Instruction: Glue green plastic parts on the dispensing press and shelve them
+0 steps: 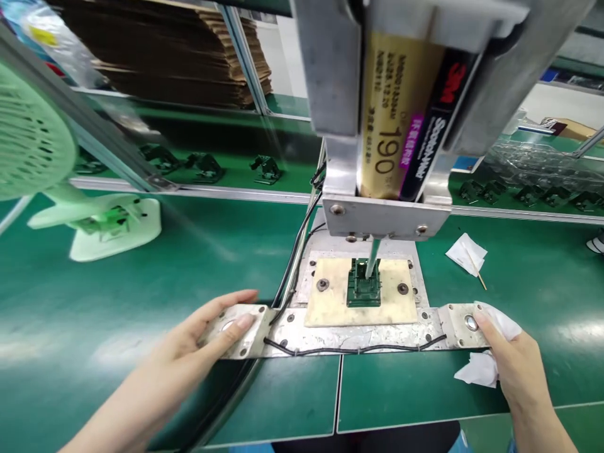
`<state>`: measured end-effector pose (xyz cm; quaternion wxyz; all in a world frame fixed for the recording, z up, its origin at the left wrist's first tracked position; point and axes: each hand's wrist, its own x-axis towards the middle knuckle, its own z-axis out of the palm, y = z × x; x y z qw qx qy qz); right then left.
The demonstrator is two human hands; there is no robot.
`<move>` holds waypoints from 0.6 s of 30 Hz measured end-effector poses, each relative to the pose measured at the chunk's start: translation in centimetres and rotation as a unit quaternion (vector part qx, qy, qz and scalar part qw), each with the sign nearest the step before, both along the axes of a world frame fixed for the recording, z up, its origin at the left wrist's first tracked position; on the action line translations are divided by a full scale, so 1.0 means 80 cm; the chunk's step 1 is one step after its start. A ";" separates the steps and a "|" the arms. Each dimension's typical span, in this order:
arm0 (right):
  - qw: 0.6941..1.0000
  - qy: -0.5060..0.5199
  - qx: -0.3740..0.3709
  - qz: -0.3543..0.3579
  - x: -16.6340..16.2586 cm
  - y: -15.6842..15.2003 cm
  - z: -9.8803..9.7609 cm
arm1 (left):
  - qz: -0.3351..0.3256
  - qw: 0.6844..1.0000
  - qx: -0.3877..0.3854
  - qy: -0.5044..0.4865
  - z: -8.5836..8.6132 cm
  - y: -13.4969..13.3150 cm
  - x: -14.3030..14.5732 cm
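My left hand (207,343) is closed around the left metal button block (252,330) of a dispensing fixture, its thumb pressed over the button. At the other end, my right hand (518,365) grips the right button block (457,324), thumb at the edge of a round silver button (470,323). A white tissue (503,319) is caught in that hand. Between them, a small dark green plastic part (364,292) sits on a cream pad (330,308). The greenish nozzle (373,258) of a 3M Scotch-Weld adhesive cartridge (396,119) reaches down into the part.
Crumpled tissue (480,370) lies below the right block. Another tissue (465,253) with a thin wooden stick (477,272) lies farther right. A green fan (104,220) stands at left. Black cables (297,251) run beside the fixture. Several dark green parts (265,168) line the back shelf.
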<state>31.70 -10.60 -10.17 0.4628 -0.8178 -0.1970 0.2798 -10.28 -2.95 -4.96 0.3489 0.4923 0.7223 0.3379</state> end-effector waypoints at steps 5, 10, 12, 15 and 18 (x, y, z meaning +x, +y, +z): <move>0.999 -0.013 0.014 -0.034 -0.017 0.010 0.009 | 0.075 0.974 -0.030 -0.210 -0.029 -0.012 0.012; 0.988 -0.137 0.041 -0.051 -0.021 0.004 -0.004 | 0.122 0.952 0.014 -0.280 -0.026 -0.015 0.026; 0.983 -0.167 0.066 -0.047 -0.022 0.000 -0.011 | 0.126 0.954 0.018 -0.270 -0.023 -0.017 0.029; 0.982 -0.164 0.089 -0.035 -0.022 -0.003 -0.016 | 0.127 0.959 0.017 -0.253 -0.020 -0.020 0.031; 0.983 -0.138 0.111 -0.035 -0.023 -0.004 -0.013 | 0.127 0.958 0.033 -0.254 -0.020 -0.022 0.033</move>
